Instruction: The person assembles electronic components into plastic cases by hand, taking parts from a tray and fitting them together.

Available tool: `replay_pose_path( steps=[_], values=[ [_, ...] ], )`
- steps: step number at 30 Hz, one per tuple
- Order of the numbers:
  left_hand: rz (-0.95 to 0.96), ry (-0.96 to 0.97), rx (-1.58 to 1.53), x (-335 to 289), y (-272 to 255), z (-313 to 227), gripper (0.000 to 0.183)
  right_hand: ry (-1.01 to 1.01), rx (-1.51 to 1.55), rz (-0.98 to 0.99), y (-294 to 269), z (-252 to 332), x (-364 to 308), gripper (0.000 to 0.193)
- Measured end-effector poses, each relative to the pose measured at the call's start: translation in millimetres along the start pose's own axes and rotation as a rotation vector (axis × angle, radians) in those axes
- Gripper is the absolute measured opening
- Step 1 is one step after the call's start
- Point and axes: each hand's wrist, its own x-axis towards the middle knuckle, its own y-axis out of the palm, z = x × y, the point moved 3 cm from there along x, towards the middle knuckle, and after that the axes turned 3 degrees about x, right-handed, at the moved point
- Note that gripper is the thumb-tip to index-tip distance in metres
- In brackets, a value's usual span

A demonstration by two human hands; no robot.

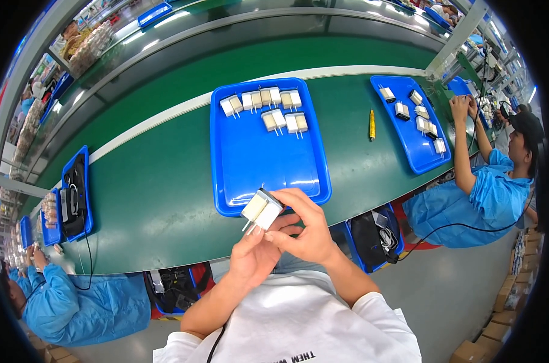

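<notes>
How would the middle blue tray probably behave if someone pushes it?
The tray looks broad and shallow, so it should slide rather than tip. Its glossy floor suggests the loose adapters could shift, though the raised rim would probably contain them.

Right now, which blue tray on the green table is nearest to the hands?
The middle tray, with pale adapters gathered at its far end; the right trays and left trays lie farther away.

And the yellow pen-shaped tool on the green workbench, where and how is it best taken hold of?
Likely by the thick middle of the yellow pen-shaped tool, from above on the near side, fingers across its long sides: it lies lengthwise on the green workbench, thin end away.
</notes>
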Motion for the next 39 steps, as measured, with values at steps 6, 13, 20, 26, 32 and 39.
replay_pose_path(
  steps=[6, 13, 20, 26, 32, 39],
  values=[
    [-0.018, 0.039, 0.067, 0.6, -4.5, 2.6, 0.069, -0.002, 0.091, 0.000, -2.6, -0.8, -1.0, 0.069],
    [-0.004, 0.252, 0.584, -15.6, -26.7, -23.7, 0.066, -0.267, -0.025, 0.037, -19.5, 11.8, 2.7, 0.061],
    [0.050, 0.809, 1.334, -23.5, 9.3, -74.6, 0.069, -0.325, -0.080, 0.223, -28.5, 33.6, 10.2, 0.056],
    [0.115, 0.824, 1.494, -19.9, 14.9, -76.6, 0.066, -0.325, -0.092, 0.277, -27.5, 36.2, 14.1, 0.058],
    [0.116, 0.809, 1.469, -21.0, 9.2, -74.6, 0.062, -0.370, -0.196, 0.267, -28.8, 39.4, 14.2, 0.060],
    [0.069, 0.827, 1.518, -19.5, 8.2, -73.8, 0.061, -0.393, -0.347, 0.212, -25.5, 42.0, 13.0, 0.055]
  ],
)
